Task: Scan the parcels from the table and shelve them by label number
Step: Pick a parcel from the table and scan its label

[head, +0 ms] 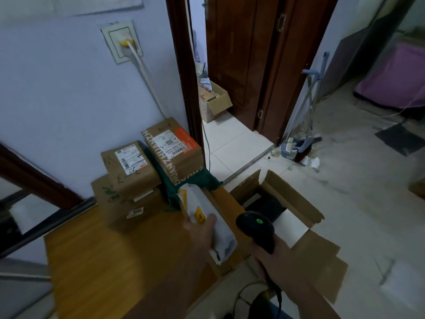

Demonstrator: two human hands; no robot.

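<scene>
Right hand point(272, 248) gripping scanner point(255, 227), left hand point(202, 233) clasping white parcel point(207, 217)

The soft parcel point(208, 221) is white with a yellow sticker. The barcode scanner point(256, 229) is black with a green light. The table point(110, 256) is orange-brown wood. The taped box point(174, 149) is brown with white lettered tape and an orange label patch. The cloth point(207, 178) is dark green.

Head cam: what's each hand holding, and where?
Left hand grips the white poly-bag parcel around its near half. Right hand grips the black barcode scanner by its handle.
</scene>
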